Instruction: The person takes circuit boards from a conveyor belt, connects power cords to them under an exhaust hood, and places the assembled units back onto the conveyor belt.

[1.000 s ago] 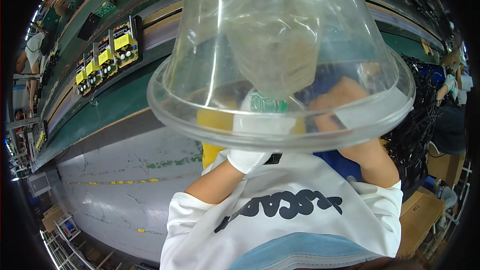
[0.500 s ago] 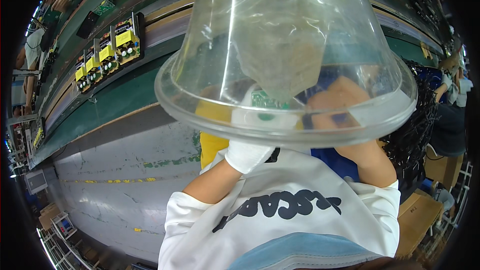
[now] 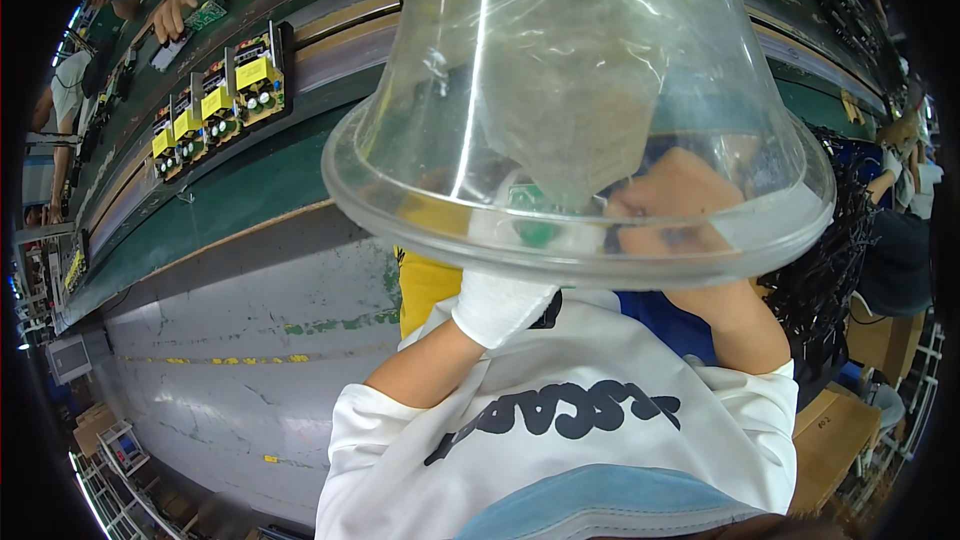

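Note:
A large clear plastic hood [image 3: 585,30] stands in front of both my hands, so I see them through it, blurred by glare. My left hand [image 3: 505,292] wears a white glove and is closed on a small green circuit board [image 3: 533,230], held upright below the hood's rim. Bare and close beside it on the right, my right hand [image 3: 680,195] has its fingers curled in toward the board. Whatever its fingertips hold, if anything, is lost behind the cloudy plastic.
A black tray of power-supply boards [image 3: 218,105] with yellow transformers sits on the conveyor at left. Beyond it, a co-worker's hand [image 3: 175,15] reaches over the green bench. Black cables [image 3: 815,270] are heaped at right, above a cardboard box [image 3: 835,430].
The co-worker's hand has come in over the bench at far left, by a small board. My hands have barely shifted, and the green board has tilted slightly.

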The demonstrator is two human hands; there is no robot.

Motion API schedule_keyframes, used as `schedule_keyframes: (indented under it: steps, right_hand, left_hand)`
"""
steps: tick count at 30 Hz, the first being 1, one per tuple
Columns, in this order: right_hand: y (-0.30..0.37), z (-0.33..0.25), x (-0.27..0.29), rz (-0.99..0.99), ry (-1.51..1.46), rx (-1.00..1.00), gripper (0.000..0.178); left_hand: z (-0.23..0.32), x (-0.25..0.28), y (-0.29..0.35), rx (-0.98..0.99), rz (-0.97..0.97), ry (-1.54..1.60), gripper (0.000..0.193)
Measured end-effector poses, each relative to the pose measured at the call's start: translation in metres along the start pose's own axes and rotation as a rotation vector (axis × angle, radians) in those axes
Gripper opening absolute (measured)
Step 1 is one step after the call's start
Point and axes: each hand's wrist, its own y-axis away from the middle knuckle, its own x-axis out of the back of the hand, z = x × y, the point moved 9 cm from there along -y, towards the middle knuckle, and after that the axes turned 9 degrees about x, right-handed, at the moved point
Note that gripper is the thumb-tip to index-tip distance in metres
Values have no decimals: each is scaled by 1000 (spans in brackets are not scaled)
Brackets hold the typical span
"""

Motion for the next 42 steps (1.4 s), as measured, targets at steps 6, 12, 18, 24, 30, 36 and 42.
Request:
schedule_keyframes:
  steps: [6, 12, 18, 24, 30, 36, 42]
  right_hand:
    - [11, 6, 10, -48, 66, -72, 22]
    - [10, -10, 13, -52, 151, 122, 25]
    - [9, -7, 10, -2, 116, 60, 25]
    - [7, -8, 9, -13, 98, 66, 25]
    - [5, -8, 7, -4, 123, 93, 25]
    - [4, -7, 7, -20, 93, 53, 26]
    - [3, -5, 2, -47, 112, 55, 25]
  left_hand:
    - [-12, -8, 10, -93, -48, -391, 30]
    - [-16, -5, 6, -61, -35, -252, 31]
    - [-7, -2, 2, -57, -22, -152, 32]
    - [-1, 0, 2, -33, -57, -45, 32]
    - [5, 0, 2, -39, -39, 33, 31]
    - [-14, -5, 5, 115, -121, 156, 21]
    - [0, 1, 9, -26, -66, -30, 28]
